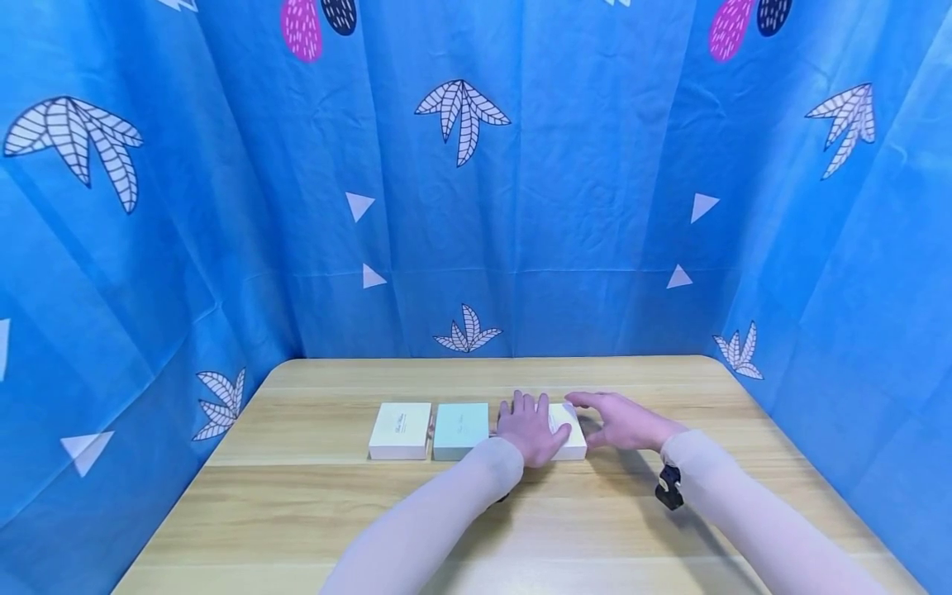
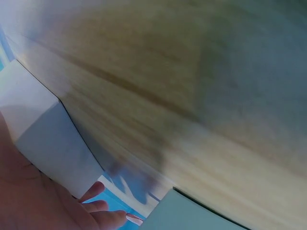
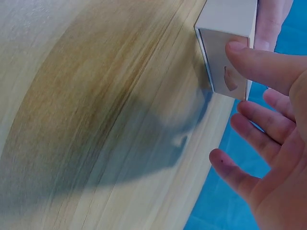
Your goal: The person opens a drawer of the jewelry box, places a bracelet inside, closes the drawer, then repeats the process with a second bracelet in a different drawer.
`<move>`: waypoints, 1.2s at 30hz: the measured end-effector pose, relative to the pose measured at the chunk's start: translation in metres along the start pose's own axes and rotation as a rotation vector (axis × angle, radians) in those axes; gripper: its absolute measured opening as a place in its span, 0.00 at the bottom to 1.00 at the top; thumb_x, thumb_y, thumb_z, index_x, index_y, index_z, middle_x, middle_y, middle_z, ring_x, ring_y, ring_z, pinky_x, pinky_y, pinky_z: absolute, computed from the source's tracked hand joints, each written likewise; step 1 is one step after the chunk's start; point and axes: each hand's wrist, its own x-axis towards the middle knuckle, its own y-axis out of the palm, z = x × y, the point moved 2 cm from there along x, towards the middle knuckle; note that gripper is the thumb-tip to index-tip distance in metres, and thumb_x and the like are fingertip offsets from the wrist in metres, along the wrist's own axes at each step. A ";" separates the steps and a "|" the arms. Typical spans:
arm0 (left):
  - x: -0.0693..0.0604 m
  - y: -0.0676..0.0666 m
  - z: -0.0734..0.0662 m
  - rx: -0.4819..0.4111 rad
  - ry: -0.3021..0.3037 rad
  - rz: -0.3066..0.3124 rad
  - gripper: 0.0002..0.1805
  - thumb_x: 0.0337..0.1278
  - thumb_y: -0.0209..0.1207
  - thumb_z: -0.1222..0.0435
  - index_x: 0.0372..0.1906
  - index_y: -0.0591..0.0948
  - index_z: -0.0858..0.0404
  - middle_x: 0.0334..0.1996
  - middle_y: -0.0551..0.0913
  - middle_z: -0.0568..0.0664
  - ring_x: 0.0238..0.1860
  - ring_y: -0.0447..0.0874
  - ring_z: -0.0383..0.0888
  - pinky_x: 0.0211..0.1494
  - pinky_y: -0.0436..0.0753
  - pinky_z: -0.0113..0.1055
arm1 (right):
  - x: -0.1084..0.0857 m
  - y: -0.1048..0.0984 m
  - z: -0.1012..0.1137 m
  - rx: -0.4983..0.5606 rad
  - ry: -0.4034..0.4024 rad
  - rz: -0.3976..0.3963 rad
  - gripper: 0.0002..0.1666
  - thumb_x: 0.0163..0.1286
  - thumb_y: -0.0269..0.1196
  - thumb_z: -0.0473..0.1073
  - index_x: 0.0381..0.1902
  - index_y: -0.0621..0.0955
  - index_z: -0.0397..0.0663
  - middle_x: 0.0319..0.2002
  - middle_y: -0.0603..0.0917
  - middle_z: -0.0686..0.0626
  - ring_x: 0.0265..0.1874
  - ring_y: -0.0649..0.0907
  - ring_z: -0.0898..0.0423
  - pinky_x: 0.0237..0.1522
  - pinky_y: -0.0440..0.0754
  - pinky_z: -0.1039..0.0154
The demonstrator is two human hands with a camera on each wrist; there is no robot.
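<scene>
My left hand (image 1: pixel 526 430) lies over a flat white box (image 1: pixel 574 442), fingers spread and pointing away from me, covering the box's left part. In the left wrist view the palm (image 2: pixel 43 201) is along the white box (image 2: pixel 57 148), with fingertips past its far end. To the box's right is my right hand (image 1: pixel 621 420), its fingers loosely bent. The right wrist view shows its thumb against the end face of the box (image 3: pixel 225 24), by a small brownish tab or notch (image 3: pixel 230 79). The other fingers are spread apart, beyond the box.
Left of the hands, a mint-green box (image 1: pixel 461 430) and another white box (image 1: pixel 402 430) with small print lie in the same row. Small pinkish tabs show at their sides. The wooden table (image 1: pixel 312 487) ends at a blue patterned curtain (image 1: pixel 595 223).
</scene>
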 end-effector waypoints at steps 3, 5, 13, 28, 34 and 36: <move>-0.003 -0.003 -0.001 -0.001 -0.001 -0.011 0.45 0.69 0.29 0.31 0.80 0.56 0.54 0.77 0.62 0.57 0.80 0.53 0.56 0.78 0.59 0.55 | 0.001 0.001 0.000 -0.004 0.001 -0.006 0.49 0.56 0.74 0.36 0.75 0.67 0.43 0.70 0.74 0.40 0.68 0.74 0.40 0.69 0.69 0.39; -0.004 -0.004 -0.001 0.004 -0.001 -0.010 0.45 0.69 0.29 0.32 0.80 0.55 0.54 0.77 0.62 0.57 0.80 0.53 0.56 0.78 0.59 0.55 | 0.001 0.001 -0.001 -0.004 0.000 -0.010 0.49 0.56 0.74 0.36 0.75 0.67 0.43 0.70 0.74 0.40 0.68 0.74 0.40 0.69 0.69 0.39; 0.001 -0.002 -0.001 -0.004 -0.006 0.006 0.45 0.69 0.28 0.31 0.81 0.54 0.54 0.78 0.60 0.57 0.80 0.50 0.57 0.79 0.57 0.55 | 0.001 0.000 -0.003 -0.025 0.000 -0.029 0.49 0.56 0.75 0.39 0.74 0.68 0.44 0.69 0.75 0.41 0.67 0.75 0.39 0.68 0.70 0.38; 0.005 -0.003 0.002 -0.008 0.025 0.016 0.46 0.69 0.29 0.31 0.80 0.56 0.56 0.77 0.62 0.56 0.79 0.52 0.56 0.78 0.59 0.55 | -0.002 -0.006 -0.002 -0.069 0.003 -0.015 0.49 0.58 0.75 0.46 0.75 0.67 0.48 0.71 0.73 0.41 0.69 0.73 0.38 0.68 0.70 0.37; 0.004 -0.007 0.004 -0.018 0.045 0.020 0.45 0.68 0.34 0.31 0.77 0.62 0.57 0.73 0.68 0.54 0.74 0.62 0.52 0.74 0.67 0.53 | -0.005 -0.008 0.004 -0.056 0.006 0.019 0.52 0.56 0.76 0.44 0.76 0.66 0.51 0.73 0.70 0.43 0.70 0.70 0.37 0.68 0.68 0.34; 0.004 -0.008 0.005 -0.016 0.054 0.013 0.46 0.67 0.34 0.31 0.76 0.64 0.58 0.72 0.69 0.53 0.73 0.64 0.51 0.71 0.69 0.52 | -0.005 -0.008 0.005 -0.050 0.007 0.027 0.54 0.54 0.76 0.43 0.77 0.65 0.51 0.73 0.70 0.43 0.70 0.69 0.37 0.68 0.68 0.34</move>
